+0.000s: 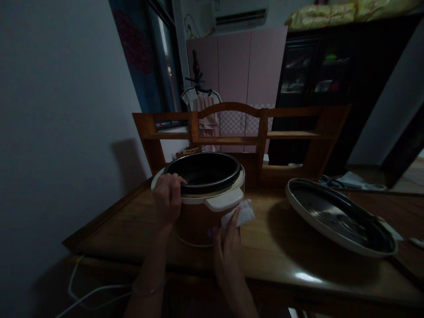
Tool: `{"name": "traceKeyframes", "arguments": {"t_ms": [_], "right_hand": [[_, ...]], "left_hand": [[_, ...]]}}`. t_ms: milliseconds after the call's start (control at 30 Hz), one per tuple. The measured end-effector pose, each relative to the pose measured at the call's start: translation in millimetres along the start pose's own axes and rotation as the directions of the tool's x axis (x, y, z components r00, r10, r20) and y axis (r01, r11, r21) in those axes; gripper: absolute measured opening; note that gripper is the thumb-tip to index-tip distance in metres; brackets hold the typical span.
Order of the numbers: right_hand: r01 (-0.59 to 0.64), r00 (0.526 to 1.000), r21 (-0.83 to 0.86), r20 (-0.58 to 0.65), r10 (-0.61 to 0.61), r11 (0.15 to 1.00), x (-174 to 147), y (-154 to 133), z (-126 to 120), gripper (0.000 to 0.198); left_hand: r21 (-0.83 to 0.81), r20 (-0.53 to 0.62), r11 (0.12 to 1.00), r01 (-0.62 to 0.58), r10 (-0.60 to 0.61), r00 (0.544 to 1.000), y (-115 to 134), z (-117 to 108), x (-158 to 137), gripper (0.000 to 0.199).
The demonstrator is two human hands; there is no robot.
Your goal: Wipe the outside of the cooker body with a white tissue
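Observation:
A rice cooker [195, 223] with a brown body and a cream rim stands on the wooden desk, its lid off. Inside sits a dark inner pot [212, 170], raised a little above the rim. My left hand [168, 194] is closed over the near left edge of the cooker, fingers curled at the pot's lip. With my right hand [228, 247] I press a white folded cloth or tissue [244, 214] against the cooker's side, just below its cream handle [224, 199]. Some of the right fingers are hidden by the cloth.
The cooker's lid [341, 218] lies on the desk [265, 260] to the right, inner side up. A wooden shelf rack [228, 141] rises along the back. A white cable [99, 289] hangs at the lower left, near the wall [59, 132].

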State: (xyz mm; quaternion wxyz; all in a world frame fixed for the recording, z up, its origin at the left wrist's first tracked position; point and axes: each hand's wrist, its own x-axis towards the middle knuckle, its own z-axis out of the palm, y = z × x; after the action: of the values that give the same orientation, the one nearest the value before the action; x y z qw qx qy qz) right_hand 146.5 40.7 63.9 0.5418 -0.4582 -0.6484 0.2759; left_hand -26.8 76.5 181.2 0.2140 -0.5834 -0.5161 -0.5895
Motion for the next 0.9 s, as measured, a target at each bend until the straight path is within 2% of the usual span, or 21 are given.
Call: {"name": "traceKeyframes", "arguments": {"t_ms": [233, 400, 567, 900], "right_hand": [[0.066, 0.998, -0.036, -0.015, -0.067, 0.997, -4, -2, -2, 0.077], [0.001, 0.999, -0.003, 0.049, 0.0, 1.0, -6, 0, -4, 0.077], [-0.012, 0.996, 0.016, 0.083, 0.01, 1.0, -13, 1, -3, 0.076], [-0.05, 0.998, 0.203, 0.046, 0.041, 0.978, -12, -3, -6, 0.065]], "left_hand": [[0.014, 0.021, 1.0, 0.0, 0.0, 1.0, 1, -1, 0, 0.04], [0.023, 0.029, 1.0, -0.012, 0.011, 1.0, 0, -1, 0, 0.041], [0.008, 0.01, 1.0, -0.007, 0.007, 1.0, 1, 0, 0, 0.041], [0.014, 0.021, 1.0, -0.018, 0.018, 1.0, -1, -1, 0, 0.04]]}}
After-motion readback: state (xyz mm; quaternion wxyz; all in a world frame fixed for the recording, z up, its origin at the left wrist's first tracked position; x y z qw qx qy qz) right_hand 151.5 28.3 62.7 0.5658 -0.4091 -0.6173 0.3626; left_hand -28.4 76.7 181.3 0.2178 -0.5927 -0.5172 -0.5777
